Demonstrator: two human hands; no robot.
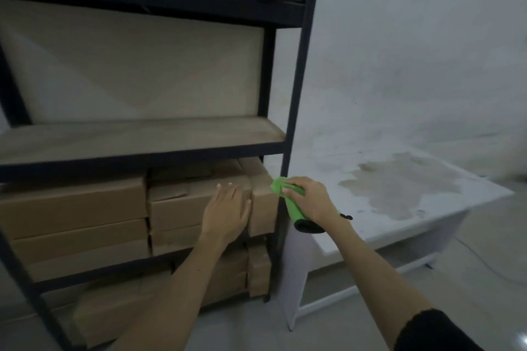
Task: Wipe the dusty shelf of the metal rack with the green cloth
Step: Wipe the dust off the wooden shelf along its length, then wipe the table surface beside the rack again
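Both hands sit low: right hand [309, 198] fingers clamped on green cloth [288, 202], left hand [226, 215] flat, fingers straight on cardboard box [182, 202]; cloth could snag the rack post [296, 88] going up.

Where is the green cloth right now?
In the head view the green cloth is gripped in the right hand, low and right of centre, beside the rack's front right post and the cardboard boxes.

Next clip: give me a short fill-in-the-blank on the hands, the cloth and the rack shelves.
1. The right hand grips a ____ cloth.
2. The left hand rests flat on a brown ____ box.
3. The bare wooden shelf of the black metal rack lies ____ the boxes.

Missing words: green; cardboard; above
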